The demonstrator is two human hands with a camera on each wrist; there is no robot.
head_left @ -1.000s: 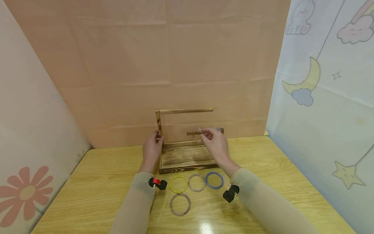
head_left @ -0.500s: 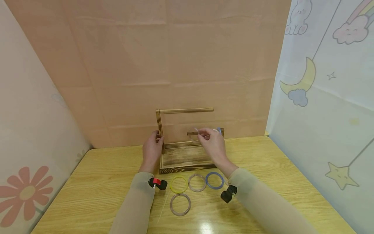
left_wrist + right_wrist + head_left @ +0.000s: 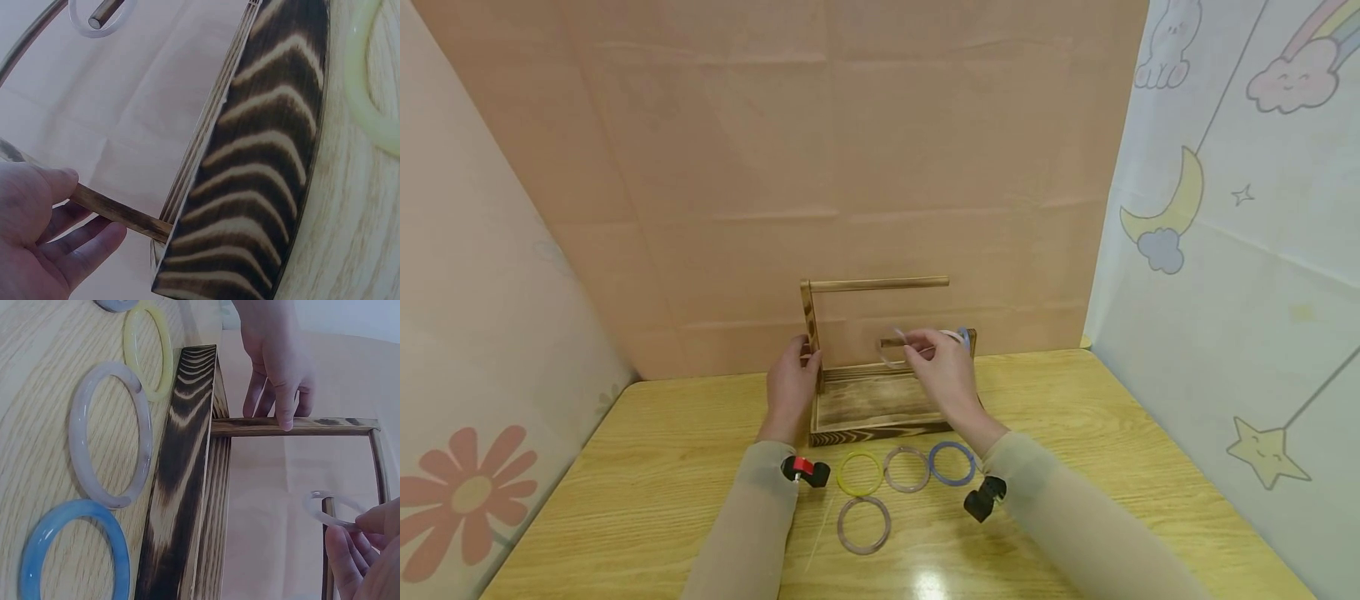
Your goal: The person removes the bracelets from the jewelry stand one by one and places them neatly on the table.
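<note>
My left hand (image 3: 792, 383) holds the left upright post (image 3: 119, 212) of a dark-grained wooden bangle stand (image 3: 880, 396), thumb on one side and fingers on the other. My right hand (image 3: 951, 371) pinches a translucent whitish bangle (image 3: 320, 515) between thumb and fingers at the free end of the lower rod (image 3: 891, 342). The rod's tip shows inside the bangle's opening in both wrist views. Farther right along that rod, partly behind the right hand, sit a blue bangle (image 3: 964, 336) and a white one. The upper rod (image 3: 880, 284) carries nothing.
On the table (image 3: 662, 467) before the stand lie a yellow bangle (image 3: 860, 474), two pale purplish bangles (image 3: 863, 526) and a blue bangle (image 3: 119, 550). A peach cloth (image 3: 850, 167) hangs close behind the stand. Patterned panels (image 3: 1225, 333) rise at both sides.
My right hand has moved a little left along the lower rod, bringing the whitish bangle to the rod's free end. The left hand has stayed on the post.
</note>
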